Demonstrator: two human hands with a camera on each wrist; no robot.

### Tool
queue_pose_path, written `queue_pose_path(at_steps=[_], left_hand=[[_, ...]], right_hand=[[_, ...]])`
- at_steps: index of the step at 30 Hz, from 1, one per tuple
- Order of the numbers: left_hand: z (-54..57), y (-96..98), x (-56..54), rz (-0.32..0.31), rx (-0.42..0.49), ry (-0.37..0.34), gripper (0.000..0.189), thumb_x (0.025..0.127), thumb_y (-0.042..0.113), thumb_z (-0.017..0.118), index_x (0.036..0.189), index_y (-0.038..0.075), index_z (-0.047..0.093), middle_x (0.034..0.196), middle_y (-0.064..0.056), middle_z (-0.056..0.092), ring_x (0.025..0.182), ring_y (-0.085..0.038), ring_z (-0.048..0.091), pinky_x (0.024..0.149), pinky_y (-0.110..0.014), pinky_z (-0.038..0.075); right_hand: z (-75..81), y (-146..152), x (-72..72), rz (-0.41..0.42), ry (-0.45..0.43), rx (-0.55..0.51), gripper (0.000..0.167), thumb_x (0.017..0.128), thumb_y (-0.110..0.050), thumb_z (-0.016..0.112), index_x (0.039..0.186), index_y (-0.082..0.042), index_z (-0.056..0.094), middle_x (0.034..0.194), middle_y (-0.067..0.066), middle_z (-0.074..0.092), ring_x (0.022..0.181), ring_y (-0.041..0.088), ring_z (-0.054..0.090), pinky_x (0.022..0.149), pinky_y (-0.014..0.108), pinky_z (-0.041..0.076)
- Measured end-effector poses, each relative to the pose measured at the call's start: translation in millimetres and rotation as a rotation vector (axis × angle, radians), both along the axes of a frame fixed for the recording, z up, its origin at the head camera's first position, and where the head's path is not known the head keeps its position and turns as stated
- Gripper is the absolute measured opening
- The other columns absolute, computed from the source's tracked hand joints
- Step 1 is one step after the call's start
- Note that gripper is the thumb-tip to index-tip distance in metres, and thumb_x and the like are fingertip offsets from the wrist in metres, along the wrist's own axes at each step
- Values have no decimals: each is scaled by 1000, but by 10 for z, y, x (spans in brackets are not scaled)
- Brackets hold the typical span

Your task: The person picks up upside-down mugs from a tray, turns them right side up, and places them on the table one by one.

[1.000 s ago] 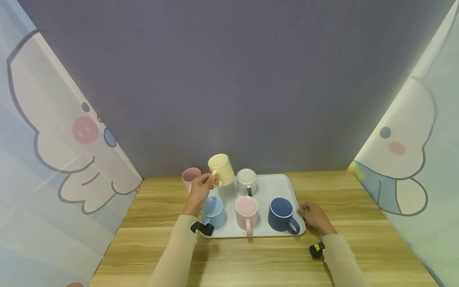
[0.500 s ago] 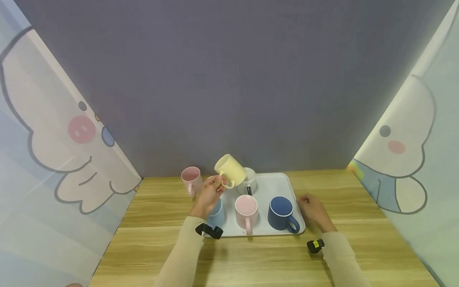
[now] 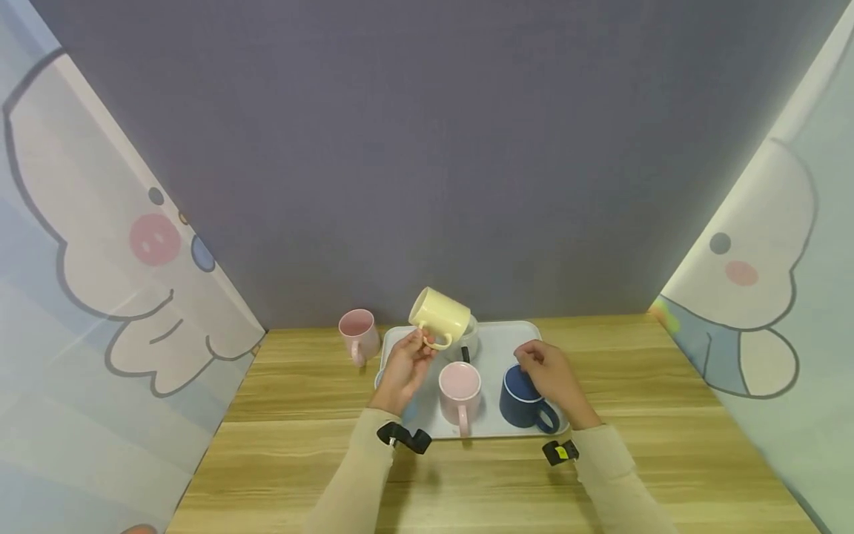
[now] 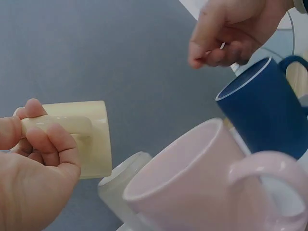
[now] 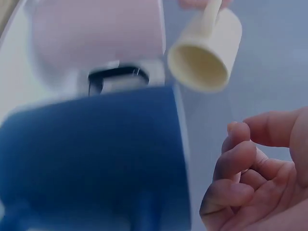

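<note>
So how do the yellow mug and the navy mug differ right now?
The yellow mug is held up in the left hand; the navy mug stands on the tray. The yellow mug is tipped sideways, the navy mug upright. Both have a handle.

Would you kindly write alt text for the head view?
A person's left hand holds a tilted yellow mug aloft by its handle, near a white tray; the empty right hand is near a dark blue mug. A pink mug stands on the tray, another pink mug outside it.
</note>
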State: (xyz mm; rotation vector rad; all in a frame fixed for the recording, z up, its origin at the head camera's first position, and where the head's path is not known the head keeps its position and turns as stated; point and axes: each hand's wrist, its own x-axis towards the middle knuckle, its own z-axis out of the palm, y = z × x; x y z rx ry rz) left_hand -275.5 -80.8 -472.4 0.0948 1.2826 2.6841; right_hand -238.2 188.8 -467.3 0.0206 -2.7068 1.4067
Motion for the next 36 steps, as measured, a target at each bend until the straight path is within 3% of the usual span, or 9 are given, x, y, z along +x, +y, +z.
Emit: queue_pose_path(at_steps=[3,8,15,19,22,24,31,36], left_hand=[[-6,44,17,-7,27,11,29,111,13,35,94,12,58,86,5,58,74,-3,50,79,-19,46],[-3,136,56,-30,85,14,27,111,16,35,95,12,57,88,5,58,75,-3,49,79,-19,46],[-4,300,112,-67,244,-15,27,110,17,35,95,12,56,89,4,56,78,-6,48,81,-21,44],[-27,361,146,-90,303,-2,28,111,17,34,97,12,58,90,5,59,80,-6,50,83,-20,45],[-40,394,172,-104,331,-5,29,111,16,33,97,12,58,90,5,60,83,-6,53,83,-20,45],[-46,413,184,-112,343,-16,29,111,16,32,97,13,58,90,6,61,83,-6,54,83,-20,45],[-40,436,201,-136,364,-17,31,111,17,30,97,13,58,89,5,62,82,-6,55,82,-21,46],[-49,401,204,-207,362,34,34,112,18,28,99,14,59,93,7,64,84,-5,55,85,-20,46]], right_hand=[[59,-141,10,41,-26,-83,22,104,-20,60,109,-2,70,82,8,65,72,16,57,69,28,47],[83,-345,-12,128,-104,-323,25,105,-18,58,114,4,67,72,2,56,59,9,48,56,22,41],[91,-564,-40,233,-225,-628,36,110,-21,47,127,7,61,75,-3,54,57,3,42,53,18,36],[84,-640,-52,267,-286,-849,28,111,-22,44,105,-4,65,71,-6,52,54,2,40,51,16,33],[69,-671,-67,302,-333,-1028,30,112,-20,42,89,-11,59,68,-7,49,52,2,38,48,15,31],[67,-684,-75,319,-372,-1122,31,112,-20,40,86,-11,54,67,-7,47,51,2,37,47,14,31],[93,-687,-95,382,-441,-1259,24,113,-20,35,97,-10,50,64,-10,45,48,-2,38,43,12,30],[93,-669,-105,495,-459,-1355,20,114,-20,29,102,-12,44,62,-12,47,45,-3,41,43,12,30]])
